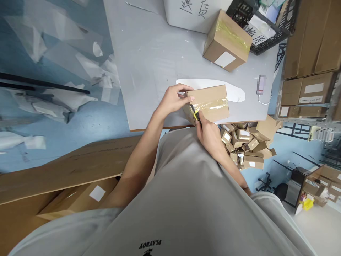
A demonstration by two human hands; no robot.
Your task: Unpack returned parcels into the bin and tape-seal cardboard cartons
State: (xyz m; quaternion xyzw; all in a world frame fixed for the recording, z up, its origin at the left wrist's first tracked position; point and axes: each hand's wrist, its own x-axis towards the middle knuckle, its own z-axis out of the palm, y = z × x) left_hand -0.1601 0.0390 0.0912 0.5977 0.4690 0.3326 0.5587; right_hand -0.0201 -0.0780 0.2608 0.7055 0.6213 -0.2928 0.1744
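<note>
A cardboard box with clear tape along its top lies at the front edge of the table, partly over a white sheet. My left hand grips its left end, with the fingers at the far corner and the thumb on top. In my right hand is a yellow and black box cutter, held at the near left corner of the box, against the taped end. Where exactly the blade tip sits is hard to make out.
Farther back on the grey table stand another taped box, a white bin and a black crate. Several small boxes are piled below on the right. A large open carton is at lower left.
</note>
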